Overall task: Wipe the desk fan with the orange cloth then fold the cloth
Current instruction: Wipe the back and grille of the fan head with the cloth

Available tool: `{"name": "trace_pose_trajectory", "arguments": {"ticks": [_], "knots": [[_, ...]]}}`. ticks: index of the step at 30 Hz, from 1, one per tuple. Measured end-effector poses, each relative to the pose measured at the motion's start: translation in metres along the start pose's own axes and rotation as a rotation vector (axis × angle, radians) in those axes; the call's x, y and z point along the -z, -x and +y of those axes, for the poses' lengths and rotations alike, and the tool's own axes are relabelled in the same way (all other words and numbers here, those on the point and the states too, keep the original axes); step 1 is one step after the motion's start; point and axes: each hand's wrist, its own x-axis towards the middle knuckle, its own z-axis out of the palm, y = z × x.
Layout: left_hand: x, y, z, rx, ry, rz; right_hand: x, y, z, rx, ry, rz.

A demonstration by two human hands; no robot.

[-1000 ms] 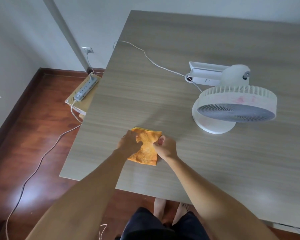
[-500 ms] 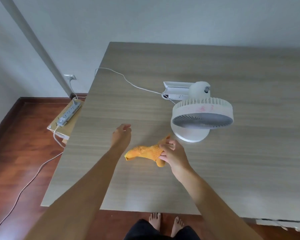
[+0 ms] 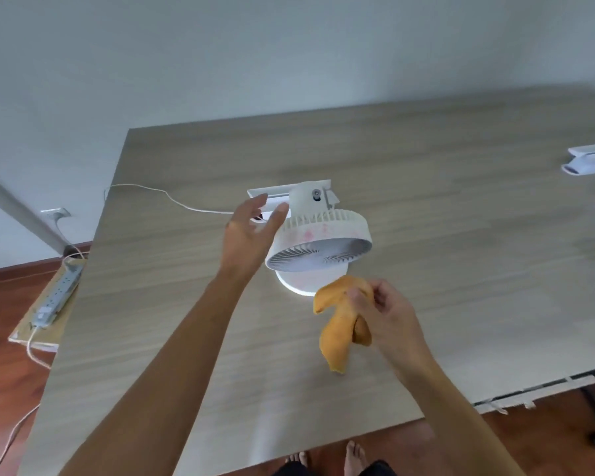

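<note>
Two steps make up this job, and judging by the scene neither is finished. At nine o'clock, off the counter's (image 3: 461, 201) edge, a grey power strip (image 3: 57, 293) lies on a low cardboard box. Moving right, the left hand (image 3: 251, 231) hovers with fingers spread and holding nothing, just beside the rim of the white round plastic desk fan (image 3: 318, 245), which stands near the centre and shows pinkish smudges on its casing. At about five o'clock from the fan, the right hand (image 3: 382, 314) pinches the crumpled orange cloth (image 3: 337, 324), which hangs in the air above the wood-grain surface. Wiping looks about to begin; folding the cloth remains. At three o'clock sits a white object, cut off.
</note>
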Motion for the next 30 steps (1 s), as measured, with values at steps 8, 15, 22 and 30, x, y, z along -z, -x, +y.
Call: {"name": "trace_pose_trajectory", "arguments": {"ticks": [8,15,22,30], "knots": [[-0.016,-0.006,0.014,-0.187,-0.476,-0.289,0.047,-0.020,-0.018,0.236,0.193,0.281],[-0.025,-0.009,-0.011,-0.183,-0.508,-0.212,0.036,-0.073,-0.004,0.353,0.220,0.603],[-0.027,-0.008,-0.031,-0.121,-0.375,-0.129,0.013,-0.111,0.040,0.377,0.334,0.451],[-0.027,-0.017,-0.032,-0.131,-0.367,-0.150,0.001,-0.118,0.047,0.400,0.409,0.375]]}}
